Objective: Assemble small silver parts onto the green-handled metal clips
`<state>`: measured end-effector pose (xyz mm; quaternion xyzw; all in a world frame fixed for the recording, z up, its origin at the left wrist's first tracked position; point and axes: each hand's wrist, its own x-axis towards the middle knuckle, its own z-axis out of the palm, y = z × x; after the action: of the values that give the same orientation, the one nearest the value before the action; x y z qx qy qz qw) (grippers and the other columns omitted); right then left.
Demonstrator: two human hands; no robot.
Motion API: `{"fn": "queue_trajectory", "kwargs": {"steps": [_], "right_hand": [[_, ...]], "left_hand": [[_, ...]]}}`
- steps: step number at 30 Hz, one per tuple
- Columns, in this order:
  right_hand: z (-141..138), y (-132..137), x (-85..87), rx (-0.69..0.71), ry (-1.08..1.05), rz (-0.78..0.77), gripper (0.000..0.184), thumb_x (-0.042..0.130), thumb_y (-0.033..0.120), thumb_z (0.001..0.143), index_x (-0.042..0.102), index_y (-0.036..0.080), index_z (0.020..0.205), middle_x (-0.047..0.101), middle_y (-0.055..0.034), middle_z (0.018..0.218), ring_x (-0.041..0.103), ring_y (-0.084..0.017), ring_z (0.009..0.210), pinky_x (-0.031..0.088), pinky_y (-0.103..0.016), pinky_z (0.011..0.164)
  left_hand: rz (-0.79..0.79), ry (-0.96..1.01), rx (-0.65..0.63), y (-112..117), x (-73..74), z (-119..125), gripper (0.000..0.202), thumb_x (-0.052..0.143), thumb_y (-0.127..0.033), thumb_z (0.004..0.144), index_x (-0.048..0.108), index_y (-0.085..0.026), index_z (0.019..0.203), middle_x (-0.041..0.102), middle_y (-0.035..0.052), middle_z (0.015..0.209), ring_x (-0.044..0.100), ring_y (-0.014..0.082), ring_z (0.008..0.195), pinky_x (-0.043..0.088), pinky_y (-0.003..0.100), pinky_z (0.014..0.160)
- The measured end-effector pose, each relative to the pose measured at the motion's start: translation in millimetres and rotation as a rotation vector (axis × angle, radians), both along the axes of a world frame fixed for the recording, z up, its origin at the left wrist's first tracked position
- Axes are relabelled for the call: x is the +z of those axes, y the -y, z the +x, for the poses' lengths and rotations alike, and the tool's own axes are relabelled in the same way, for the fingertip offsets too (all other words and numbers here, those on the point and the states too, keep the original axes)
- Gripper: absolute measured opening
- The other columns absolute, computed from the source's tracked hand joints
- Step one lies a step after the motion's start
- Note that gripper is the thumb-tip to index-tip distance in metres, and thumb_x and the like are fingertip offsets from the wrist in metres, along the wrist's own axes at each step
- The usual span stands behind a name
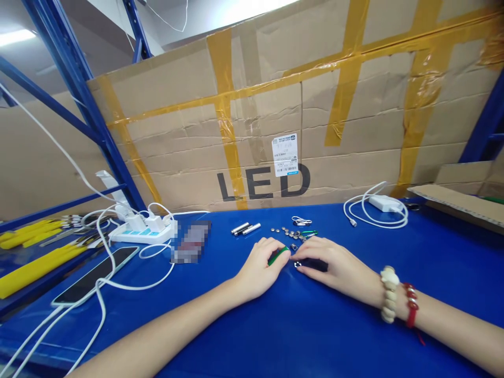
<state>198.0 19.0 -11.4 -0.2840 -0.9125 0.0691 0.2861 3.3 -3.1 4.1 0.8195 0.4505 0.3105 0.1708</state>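
Note:
My left hand (263, 266) is closed round a slim green object (278, 255), most of it hidden by the fingers. Close beside it, my right hand (334, 262) pinches a small shiny metal part (297, 264) between thumb and fingertips. The fingertips of both hands almost meet above the blue tabletop (275, 325). Just beyond them lie several small round silver pieces (286, 231), like button cells, and a short dark metal piece (293, 247). Another thin green piece (309, 232) rests behind my right hand.
Silver and black tubes (246, 229) and a small coiled cable (301, 221) lie farther back. A white charger with cable (386, 203) is at right. Leftward are a power strip (144, 233), a phone (96, 275) and loose white cables. A large cardboard box (181, 157) stands behind.

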Motion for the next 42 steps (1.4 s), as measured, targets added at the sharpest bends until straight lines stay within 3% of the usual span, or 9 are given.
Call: {"fn": "queue_trajectory", "kwargs": {"steps": [12,30,42], "right_hand": [[-10,16,3.4,-0.001,0.064,-0.078,0.020,0.052,0.026,0.084,0.062,0.024,0.102,0.060,0.0000,0.098,0.054,-0.015,0.091,0.040,-0.030,0.081],[-9,17,4.2,0.000,0.045,-0.116,0.019,0.051,0.028,0.086,0.063,0.025,0.100,0.060,-0.0009,0.096,0.055,-0.015,0.089,0.042,-0.028,0.081],[-7,16,7.9,-0.115,0.099,-0.154,0.019,0.056,0.040,0.082,0.066,0.025,0.088,0.060,-0.0010,0.085,0.055,-0.013,0.076,0.042,-0.023,0.065]], "left_hand": [[-0.007,0.002,0.014,1,0.4,1,0.021,0.043,-0.026,0.090,0.053,-0.014,0.075,0.054,0.0003,0.079,0.046,0.0142,0.081,0.033,0.030,0.077],[-0.007,-0.019,-0.008,2,-0.7,-1,0.018,0.044,-0.027,0.089,0.056,-0.016,0.081,0.056,0.0012,0.084,0.048,0.0149,0.083,0.034,0.031,0.081],[0.011,-0.030,-0.028,2,0.0,-1,0.016,0.046,-0.026,0.089,0.057,-0.015,0.083,0.058,0.0007,0.085,0.048,0.0143,0.083,0.034,0.029,0.079]]}}
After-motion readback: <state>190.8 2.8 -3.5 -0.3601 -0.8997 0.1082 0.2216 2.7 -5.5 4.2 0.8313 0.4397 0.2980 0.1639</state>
